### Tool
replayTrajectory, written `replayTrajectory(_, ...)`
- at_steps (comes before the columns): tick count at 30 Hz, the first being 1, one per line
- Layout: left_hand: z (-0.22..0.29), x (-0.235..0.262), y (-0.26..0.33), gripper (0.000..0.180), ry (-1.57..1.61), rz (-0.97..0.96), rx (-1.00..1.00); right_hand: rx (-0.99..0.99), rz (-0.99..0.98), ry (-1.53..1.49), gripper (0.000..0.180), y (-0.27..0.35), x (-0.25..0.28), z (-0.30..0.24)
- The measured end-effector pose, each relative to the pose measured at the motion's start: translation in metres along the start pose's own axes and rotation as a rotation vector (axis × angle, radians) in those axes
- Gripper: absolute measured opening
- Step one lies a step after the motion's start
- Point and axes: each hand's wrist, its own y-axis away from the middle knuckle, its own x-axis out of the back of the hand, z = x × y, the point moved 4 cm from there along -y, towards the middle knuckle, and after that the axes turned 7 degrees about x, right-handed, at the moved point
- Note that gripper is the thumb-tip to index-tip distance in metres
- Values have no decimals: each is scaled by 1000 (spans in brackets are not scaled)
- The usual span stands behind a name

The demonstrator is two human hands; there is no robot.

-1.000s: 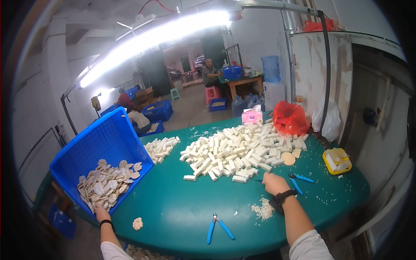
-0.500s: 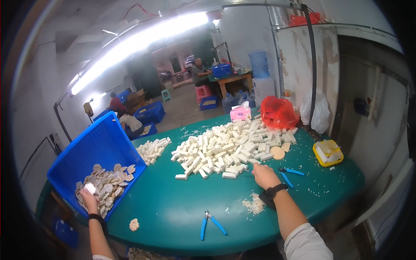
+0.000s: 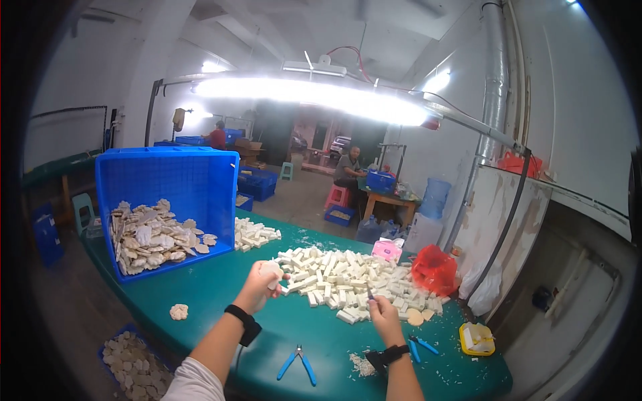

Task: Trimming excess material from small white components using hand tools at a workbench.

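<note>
My left hand [image 3: 254,289] is closed on a flat, cream-coloured piece with a rounded outline [image 3: 272,271], held up above the table in front of the pile. In my right hand [image 3: 386,319] is a thin, dark-tipped tool [image 3: 370,294], pinched and pointing up and away from me; its handle is hidden in the fingers. Behind both hands spreads a heap of off-white rectangular blocks [image 3: 328,271]. A tilted blue crate [image 3: 235,200] stands at the left, with many similar flat scalloped pieces [image 3: 157,234] inside.
Blue-handled cutters [image 3: 297,365] lie near the front edge of the green table [image 3: 221,294]; a second pair [image 3: 420,347] is beside my right wrist. Shavings [image 3: 362,365], a single scalloped piece [image 3: 178,312], a yellow container [image 3: 477,339], and a red bag [image 3: 433,269] are also there.
My left hand has come out of the blue crate with a flat piece and moved right, over the table. My right hand now shows a thin tool, raised before the pile. The view has turned left.
</note>
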Motion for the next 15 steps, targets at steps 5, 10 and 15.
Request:
replayTrajectory(5, -59, -35, 7, 38, 300, -155, 169, 56, 19, -81, 21, 9, -16, -31)
replayTrajectory(10, -84, -60, 19, 56, 370, -448, 362, 191, -178, 141, 20, 28, -34, -35)
replayTrajectory(15, -90, -70, 22, 57, 273, -490, 477, 188, -334, 259, 29, 28, -48, -41)
